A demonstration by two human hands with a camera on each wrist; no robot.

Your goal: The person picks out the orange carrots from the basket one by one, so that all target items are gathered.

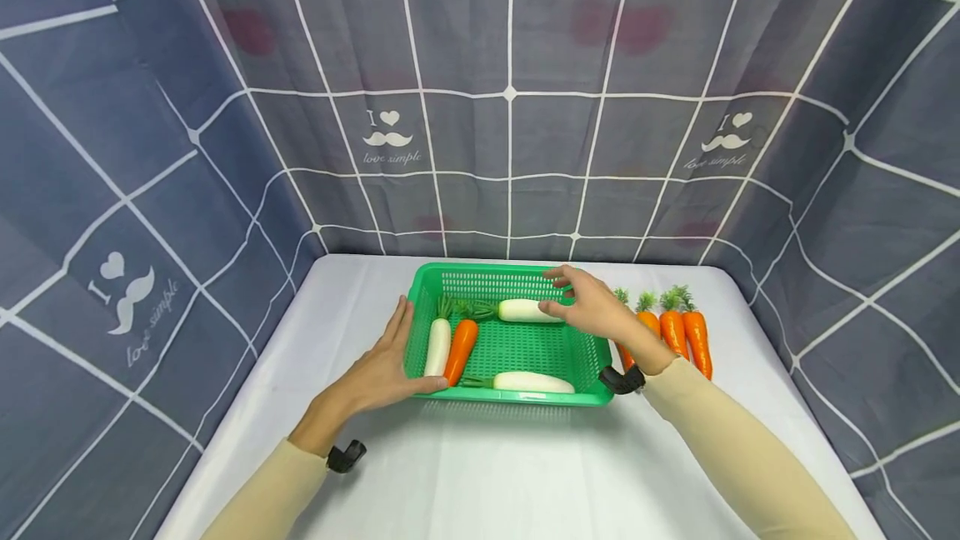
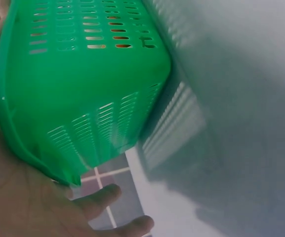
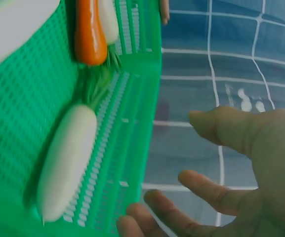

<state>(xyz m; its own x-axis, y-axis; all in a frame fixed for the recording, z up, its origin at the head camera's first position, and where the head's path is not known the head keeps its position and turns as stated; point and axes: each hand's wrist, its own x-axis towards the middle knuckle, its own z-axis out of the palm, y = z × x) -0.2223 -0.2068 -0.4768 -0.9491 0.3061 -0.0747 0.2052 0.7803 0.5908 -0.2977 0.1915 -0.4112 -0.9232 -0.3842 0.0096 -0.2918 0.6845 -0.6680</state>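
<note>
A green perforated basket (image 1: 525, 397) stands on the white-covered table. Inside lie three white radishes with green tops: one upright along the left (image 1: 438, 347), one at the back (image 1: 521, 311), one along the front (image 1: 532, 382). An orange carrot (image 1: 461, 352) lies beside the left radish. My left hand (image 1: 378, 369) rests at the basket's front left corner, thumb along the front rim and fingers stretched by the left side. Over the back right of the basket hovers my right hand (image 1: 592, 302), fingers spread and holding nothing; the right wrist view shows them apart from the back radish (image 3: 68, 163).
Several orange carrots (image 1: 696, 340) with leafy green tops lie on the table just right of the basket, partly hidden by my right arm. A grey checked curtain (image 1: 465, 132) surrounds the table at the back and both sides.
</note>
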